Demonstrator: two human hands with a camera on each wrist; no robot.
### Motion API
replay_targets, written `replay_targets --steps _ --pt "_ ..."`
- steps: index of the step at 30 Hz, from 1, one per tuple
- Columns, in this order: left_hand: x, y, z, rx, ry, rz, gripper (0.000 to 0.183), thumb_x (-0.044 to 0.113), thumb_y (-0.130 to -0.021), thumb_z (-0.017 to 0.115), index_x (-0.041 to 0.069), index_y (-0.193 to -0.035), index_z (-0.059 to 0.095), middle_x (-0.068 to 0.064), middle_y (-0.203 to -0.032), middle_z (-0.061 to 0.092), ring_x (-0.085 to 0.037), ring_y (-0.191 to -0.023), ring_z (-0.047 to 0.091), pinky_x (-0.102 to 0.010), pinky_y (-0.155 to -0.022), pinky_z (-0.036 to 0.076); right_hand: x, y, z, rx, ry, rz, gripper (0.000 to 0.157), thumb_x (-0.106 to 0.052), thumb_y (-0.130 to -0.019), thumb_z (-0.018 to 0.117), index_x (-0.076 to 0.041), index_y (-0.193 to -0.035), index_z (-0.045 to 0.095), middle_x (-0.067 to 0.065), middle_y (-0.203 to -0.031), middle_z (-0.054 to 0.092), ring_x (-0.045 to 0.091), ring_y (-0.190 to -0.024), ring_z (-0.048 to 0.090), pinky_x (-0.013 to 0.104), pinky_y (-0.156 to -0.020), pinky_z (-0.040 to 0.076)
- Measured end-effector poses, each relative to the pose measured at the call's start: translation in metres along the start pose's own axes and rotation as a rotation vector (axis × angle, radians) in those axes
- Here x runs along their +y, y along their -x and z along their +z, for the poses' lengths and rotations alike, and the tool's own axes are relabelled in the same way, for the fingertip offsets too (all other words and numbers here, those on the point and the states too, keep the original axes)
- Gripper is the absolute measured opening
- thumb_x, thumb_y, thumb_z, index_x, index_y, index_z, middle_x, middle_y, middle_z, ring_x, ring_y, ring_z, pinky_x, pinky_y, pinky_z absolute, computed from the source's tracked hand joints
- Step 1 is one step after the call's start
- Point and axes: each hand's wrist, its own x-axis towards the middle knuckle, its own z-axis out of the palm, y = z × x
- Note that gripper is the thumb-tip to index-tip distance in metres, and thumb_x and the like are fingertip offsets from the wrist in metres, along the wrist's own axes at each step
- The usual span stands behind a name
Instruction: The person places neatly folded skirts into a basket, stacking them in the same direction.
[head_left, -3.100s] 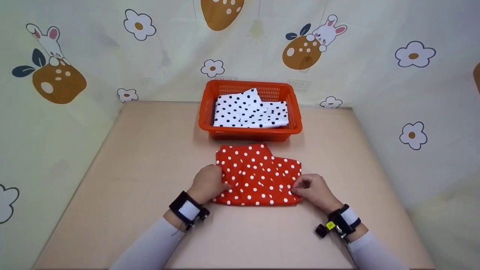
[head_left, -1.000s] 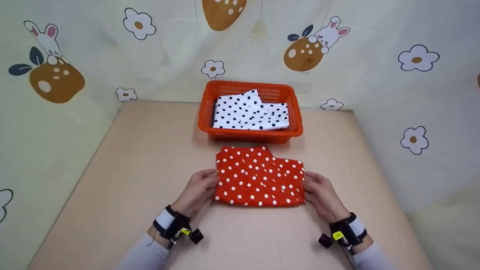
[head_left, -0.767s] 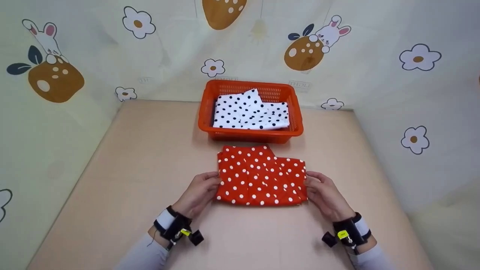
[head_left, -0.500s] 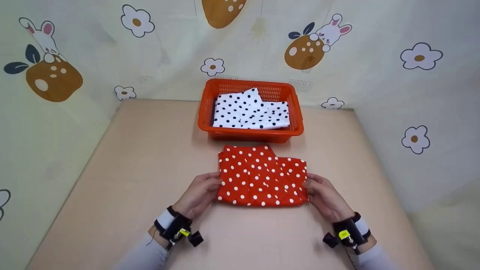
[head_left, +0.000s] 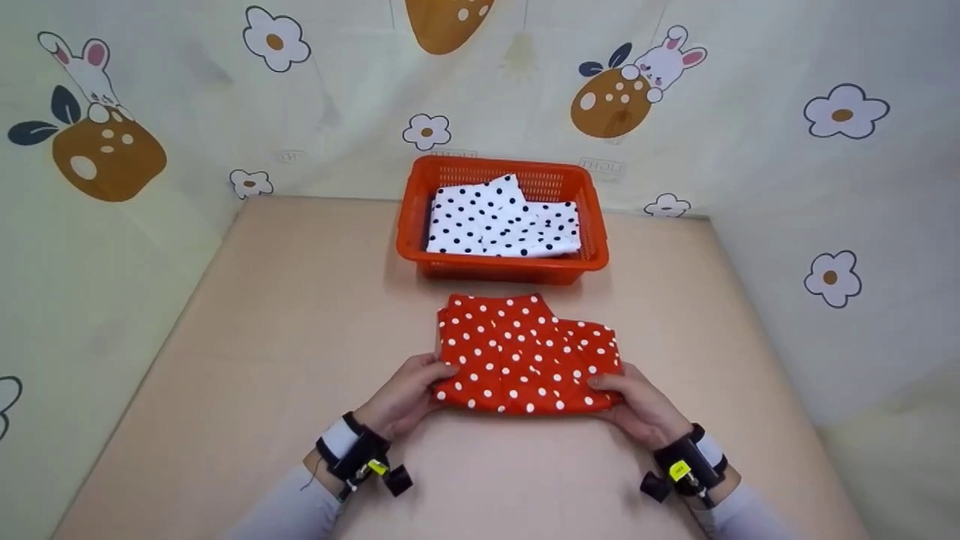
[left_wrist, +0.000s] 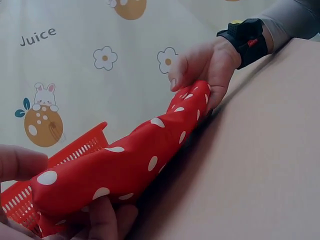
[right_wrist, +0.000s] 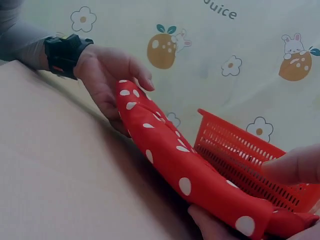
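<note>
A folded red garment with white polka dots (head_left: 525, 356) lies spread between both hands, its near edge raised over the table with dark shadow under it in the wrist views. My left hand (head_left: 405, 394) holds the left side, thumb above and fingers (left_wrist: 102, 217) tucked underneath. On the opposite side, my right hand (head_left: 645, 405) grips in the same way, thumb over the top. Just beyond, the orange-red plastic basket (head_left: 502, 268) contains a folded white garment with black dots (head_left: 487, 221). Both palms are partly hidden by the red cloth.
The pale tabletop (head_left: 300, 300) runs back to a cream curtain (head_left: 337, 90) printed with rabbits, fruit and flowers. This curtain also closes off the left and right sides. The basket stands against the back edge.
Earlier the hands smoothed the red garment, then moved to its sides with fingers at the edges. Now the thumbs lie on top with fingers beneath, and the near edge is lifted.
</note>
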Motion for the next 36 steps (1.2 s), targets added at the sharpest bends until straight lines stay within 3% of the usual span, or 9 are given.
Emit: replay_targets --steps 5,11,19,30,36 --pt "-0.005 -0.004 0.005 -0.022 -0.042 -0.004 0.057 0.015 -0.104 0.060 -0.003 -0.156 0.043 -0.016 -0.144 0.066 -0.023 -0.120 0.070 -0.038 -0.107 0.058 0.005 -0.003 0.003 -0.043 0.006 -0.013 0.079 -0.001 -0.100 0.063 -0.011 -0.165 0.019 0.012 -0.151 0.054 0.031 -0.133 0.064 0.051 -0.111 0.054" --pt "-0.010 -0.007 0.012 -0.003 -0.064 -0.003 0.072 0.013 -0.100 0.067 0.008 -0.163 0.033 -0.015 -0.150 0.060 -0.026 -0.127 0.068 -0.040 -0.108 0.058 0.008 -0.006 0.003 -0.055 0.050 -0.018 0.084 -0.001 -0.100 0.065 -0.012 -0.165 0.014 0.017 -0.149 0.053 0.039 -0.128 0.068 0.058 -0.098 0.059" --pt "-0.009 -0.005 0.007 0.028 -0.069 0.020 0.076 0.005 -0.100 0.066 0.011 -0.166 0.030 -0.015 -0.154 0.057 -0.027 -0.129 0.067 -0.042 -0.108 0.058 0.012 -0.010 0.006 -0.030 0.134 -0.034 0.082 0.002 -0.099 0.067 -0.008 -0.163 0.018 0.016 -0.140 0.057 0.034 -0.118 0.072 0.046 -0.085 0.066" --pt "-0.006 -0.003 0.008 0.045 -0.100 0.044 0.075 0.005 -0.099 0.067 0.014 -0.165 0.031 -0.011 -0.153 0.060 -0.027 -0.128 0.068 -0.041 -0.107 0.059 0.014 -0.007 0.006 0.026 0.148 -0.045 0.084 0.001 -0.097 0.069 -0.008 -0.164 0.018 0.016 -0.143 0.053 0.031 -0.118 0.070 0.042 -0.087 0.066" --pt "-0.005 0.000 0.009 0.035 -0.110 0.094 0.074 0.002 -0.100 0.064 0.012 -0.165 0.031 -0.012 -0.154 0.058 -0.027 -0.130 0.066 -0.040 -0.108 0.058 0.013 -0.005 0.007 0.042 0.149 -0.049 0.086 0.001 -0.097 0.070 -0.009 -0.164 0.017 0.016 -0.143 0.053 0.030 -0.117 0.070 0.041 -0.087 0.066"
